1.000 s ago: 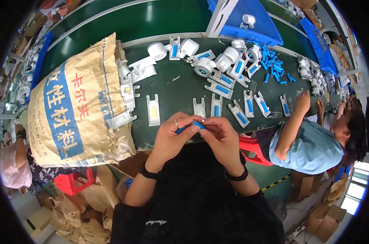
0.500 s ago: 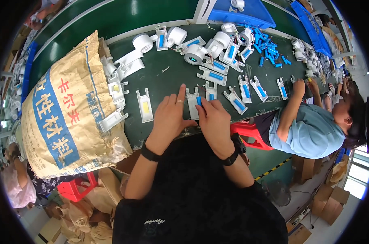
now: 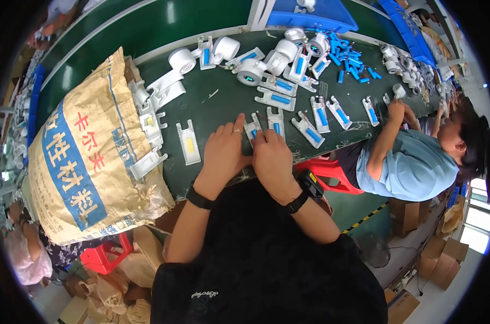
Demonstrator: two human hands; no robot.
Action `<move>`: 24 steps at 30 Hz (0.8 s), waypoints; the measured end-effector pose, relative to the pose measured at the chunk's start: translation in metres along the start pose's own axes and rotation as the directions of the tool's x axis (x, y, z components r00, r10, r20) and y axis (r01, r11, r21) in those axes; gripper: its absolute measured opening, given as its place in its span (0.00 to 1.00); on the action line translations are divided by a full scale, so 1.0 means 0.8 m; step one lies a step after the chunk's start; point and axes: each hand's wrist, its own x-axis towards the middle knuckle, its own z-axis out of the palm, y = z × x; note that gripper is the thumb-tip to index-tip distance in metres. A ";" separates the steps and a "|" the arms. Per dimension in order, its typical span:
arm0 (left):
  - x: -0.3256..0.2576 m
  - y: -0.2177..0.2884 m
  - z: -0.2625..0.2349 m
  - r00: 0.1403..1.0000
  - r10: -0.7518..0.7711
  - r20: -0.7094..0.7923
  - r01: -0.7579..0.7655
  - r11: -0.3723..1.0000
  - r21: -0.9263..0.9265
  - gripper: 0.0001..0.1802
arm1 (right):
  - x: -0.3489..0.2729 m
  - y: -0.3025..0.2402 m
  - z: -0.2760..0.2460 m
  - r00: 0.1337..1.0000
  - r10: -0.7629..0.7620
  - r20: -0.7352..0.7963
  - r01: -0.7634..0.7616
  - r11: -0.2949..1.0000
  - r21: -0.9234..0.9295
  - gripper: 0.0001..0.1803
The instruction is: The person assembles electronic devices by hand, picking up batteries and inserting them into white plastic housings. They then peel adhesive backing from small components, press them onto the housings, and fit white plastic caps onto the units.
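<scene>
A white plastic housing (image 3: 251,128) lies at the table's near edge between my hands, partly covered by my fingers. My left hand (image 3: 221,154) rests flat beside it, index finger stretched along its left side and thumb toward my right hand. My right hand (image 3: 273,159) is closed over the housing, fingertips pressed down where a blue cylindrical battery goes in; that battery is almost hidden under them. Just right of it stands a housing with a blue battery (image 3: 276,125). To the left lies a housing with a yellow pad (image 3: 189,143) and no battery.
More battery-fitted housings (image 3: 308,133) line the right side. White round fan heads (image 3: 251,71) and a heap of blue batteries (image 3: 348,56) lie farther back. A large paper sack (image 3: 83,156) stands left. A co-worker (image 3: 404,162) sits at the right, near a red stool (image 3: 326,171).
My right hand has shifted slightly left over the housing, and its fingers now cover the blue battery that showed before. My left hand stays beside the housing. The whole view has shifted a little.
</scene>
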 end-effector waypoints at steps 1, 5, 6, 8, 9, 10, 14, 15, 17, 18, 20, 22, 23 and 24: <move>-0.006 0.004 -0.007 1.000 0.016 -0.007 -0.016 1.000 0.000 0.57 | -0.004 0.007 -0.002 1.000 0.005 -0.015 -0.005 1.000 -0.007 0.10; -0.039 0.018 -0.043 0.991 -0.081 -0.105 0.070 0.992 -0.106 0.54 | -0.021 0.061 -0.017 0.996 0.010 -0.088 -0.009 1.000 0.014 0.13; -0.047 0.013 -0.049 0.989 -0.092 -0.112 0.085 0.994 -0.070 0.48 | -0.022 0.074 -0.023 0.993 0.008 -0.122 -0.009 1.000 -0.008 0.13; -0.058 0.009 -0.068 0.978 -0.143 -0.152 0.143 0.990 -0.015 0.39 | -0.019 0.096 -0.030 0.985 0.012 -0.171 -0.019 0.999 -0.039 0.13; -0.060 0.011 -0.077 0.968 -0.177 -0.177 0.179 0.984 -0.006 0.35 | -0.019 0.112 -0.034 0.983 0.016 -0.183 -0.026 0.998 -0.049 0.13; -0.063 0.007 -0.081 0.964 -0.208 -0.166 0.212 0.977 0.007 0.33 | -0.019 0.130 -0.037 0.978 0.028 -0.209 -0.045 0.996 -0.075 0.14; -0.075 -0.022 -0.076 0.948 -0.216 -0.233 0.243 0.966 0.092 0.32 | 0.008 0.197 -0.039 0.955 0.066 -0.288 -0.107 0.986 -0.130 0.12; -0.075 -0.023 -0.072 0.949 -0.209 -0.237 0.235 0.968 0.090 0.32 | 0.019 0.218 -0.041 0.944 0.071 -0.323 -0.126 0.980 -0.152 0.11; -0.073 -0.024 -0.070 0.906 -0.274 -0.324 0.275 0.961 -0.045 0.32 | 0.040 0.272 -0.046 0.927 0.078 -0.366 -0.161 0.966 -0.204 0.10; -0.075 -0.029 -0.070 0.906 -0.311 -0.288 0.288 0.950 -0.122 0.33 | 0.049 0.298 -0.050 0.925 0.095 -0.368 -0.197 0.948 -0.250 0.10; -0.086 -0.049 -0.064 0.878 -0.389 -0.278 0.254 0.873 -0.416 0.34 | 0.061 0.303 -0.075 0.901 0.073 -0.428 -0.209 0.937 -0.280 0.11; -0.099 -0.067 -0.058 0.836 -0.531 -0.137 0.149 0.460 -0.875 0.33 | 0.067 0.271 -0.096 0.860 -0.036 -0.510 -0.109 0.962 -0.251 0.11; -0.096 -0.051 -0.061 0.826 -0.546 -0.142 0.155 0.460 -0.874 0.33 | 0.061 0.232 -0.106 0.856 -0.056 -0.515 -0.055 0.979 -0.198 0.12; -0.082 -0.018 -0.066 0.820 -0.554 -0.145 0.129 0.425 -0.896 0.32 | 0.051 0.196 -0.101 0.889 -0.032 -0.458 0.033 0.999 -0.007 0.11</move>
